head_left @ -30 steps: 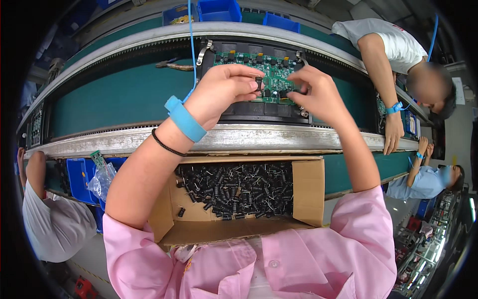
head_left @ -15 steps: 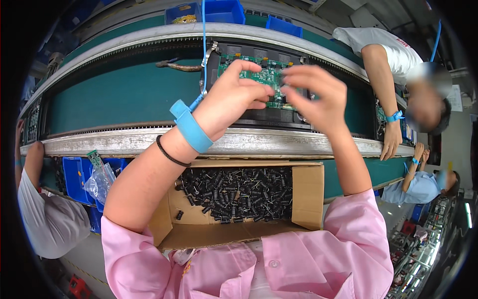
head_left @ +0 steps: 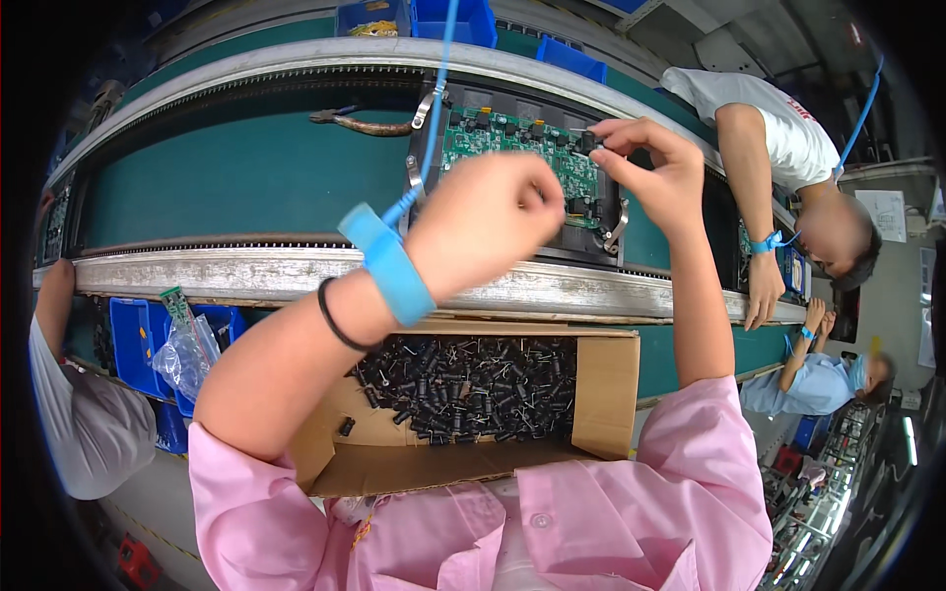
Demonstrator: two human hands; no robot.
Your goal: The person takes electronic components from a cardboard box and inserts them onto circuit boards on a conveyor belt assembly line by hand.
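A green circuit board point(head_left: 512, 133) lies in a black carrier point(head_left: 576, 244), held by metal clips. Over the board's far right end, my right hand point(head_left: 658, 172) pinches a small black cylindrical capacitor point(head_left: 589, 143) between thumb and fingertips. My left hand point(head_left: 488, 222) hovers above the near side of the board, its fingers curled in; whatever may be inside them is hidden. A blue wrist strap point(head_left: 389, 264) with a cord circles my left wrist. Close to my body sits a cardboard box point(head_left: 606, 394) with many loose black capacitors point(head_left: 473, 389), their wire leads showing.
Pliers point(head_left: 365, 126) lie left of the carrier on the green line, between metal rails point(head_left: 286, 276). Blue bins point(head_left: 453, 22) stand beyond the far rail; another blue bin point(head_left: 138, 345) is at near left. A co-worker's hand point(head_left: 764, 288) rests by the right rail; other people sit nearby.
My left hand has drawn back from the board toward me, and its fingers have curled in. My right hand has shifted right and slightly away, to the board's far right end.
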